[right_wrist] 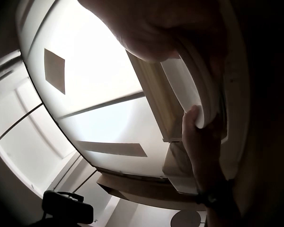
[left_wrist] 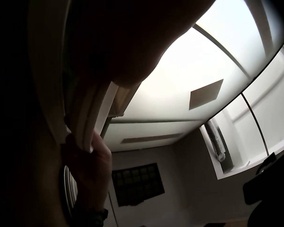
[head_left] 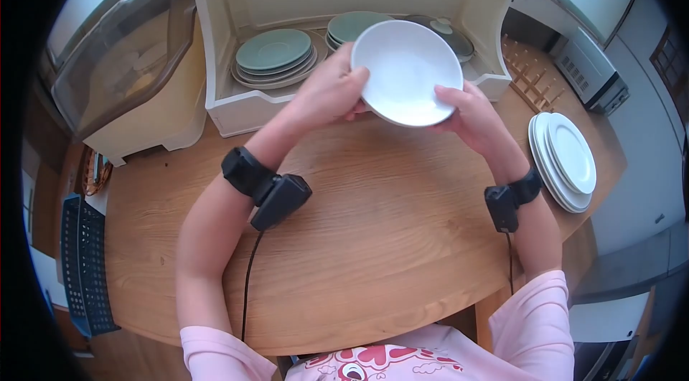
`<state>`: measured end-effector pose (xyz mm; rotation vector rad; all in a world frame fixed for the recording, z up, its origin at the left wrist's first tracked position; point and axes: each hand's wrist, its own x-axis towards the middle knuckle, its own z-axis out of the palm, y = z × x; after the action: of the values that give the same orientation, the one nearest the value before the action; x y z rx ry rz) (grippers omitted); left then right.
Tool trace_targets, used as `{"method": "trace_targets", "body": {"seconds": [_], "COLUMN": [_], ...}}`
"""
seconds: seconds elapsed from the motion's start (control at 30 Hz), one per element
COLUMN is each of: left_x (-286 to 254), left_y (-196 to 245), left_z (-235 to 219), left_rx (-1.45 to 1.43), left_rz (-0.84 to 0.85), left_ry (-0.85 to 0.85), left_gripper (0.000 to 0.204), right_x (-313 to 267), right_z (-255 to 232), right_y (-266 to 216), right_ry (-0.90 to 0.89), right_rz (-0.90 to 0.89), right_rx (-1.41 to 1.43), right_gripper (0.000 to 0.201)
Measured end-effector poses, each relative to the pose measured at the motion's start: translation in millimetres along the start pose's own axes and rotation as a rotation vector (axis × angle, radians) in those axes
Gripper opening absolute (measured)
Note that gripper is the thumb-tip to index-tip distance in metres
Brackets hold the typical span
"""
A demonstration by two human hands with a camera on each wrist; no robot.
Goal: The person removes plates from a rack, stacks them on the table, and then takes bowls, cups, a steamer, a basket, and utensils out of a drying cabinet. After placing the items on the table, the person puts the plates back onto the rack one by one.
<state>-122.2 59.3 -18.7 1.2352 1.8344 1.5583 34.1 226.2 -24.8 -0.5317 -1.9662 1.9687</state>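
Observation:
Between both hands a white shallow bowl [head_left: 408,72] is held up in front of the cream cabinet, its inside tilted toward the head camera. My left hand [head_left: 336,90] grips its left rim, thumb over the edge and fingers behind. On the lower right, my right hand [head_left: 474,115] holds the rim with the thumb [head_left: 451,96] pressed on the inside. Edge-on in the left wrist view, the bowl [left_wrist: 103,113] shows a thick pale rim. The right wrist view shows the bowl [right_wrist: 189,85] with the left hand [right_wrist: 201,142] on its far side.
Green plates [head_left: 275,49] top a stack inside the open cabinet [head_left: 247,119], with more green plates [head_left: 357,25] and a lidded dish [head_left: 448,36] behind. White oval plates [head_left: 572,155] and a wooden peg rack [head_left: 530,80] stand right. A blue basket [head_left: 85,266] is beyond the table's left edge.

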Motion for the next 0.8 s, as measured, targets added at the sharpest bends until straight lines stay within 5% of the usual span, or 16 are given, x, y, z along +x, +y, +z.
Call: {"method": "trace_targets", "body": {"seconds": [0.2,0.33,0.43,0.53,0.67,0.73,0.8], "left_x": [18,47,56,64,68,72,72], "left_y": [20,-7,-34,-56,-84,-87,-92], "left_z": [-17,-79,-128,-157,-180,-188,-194], "left_rx": [0.249,0.82,1.12,1.278,1.315,1.094,1.009], "left_rz": [-0.087,0.193,-0.057,-0.293,-0.248,-0.515,-0.573], "left_ry": [-0.125,0.203,0.28,0.273,0.271,0.229,0.226], "left_gripper": [0.069,0.059,0.054,0.046,0.041,0.044,0.048], "right_x": [-29,-53,-68,-72,-75,-75,-76], "right_z": [-59,-115,-132,-162,-155,-165,-163], "right_y": [26,38,48,64,52,55,54], "right_ry": [0.081,0.085,0.258,0.198,0.284,0.243,0.273], "right_rz": [0.081,0.124,0.174,0.205,0.194,0.211,0.221], "right_rx": [0.16,0.09,0.053,-0.018,-0.039,-0.074,-0.089], "right_gripper": [0.041,0.04,0.038,0.037,0.034,0.034,0.035]}}
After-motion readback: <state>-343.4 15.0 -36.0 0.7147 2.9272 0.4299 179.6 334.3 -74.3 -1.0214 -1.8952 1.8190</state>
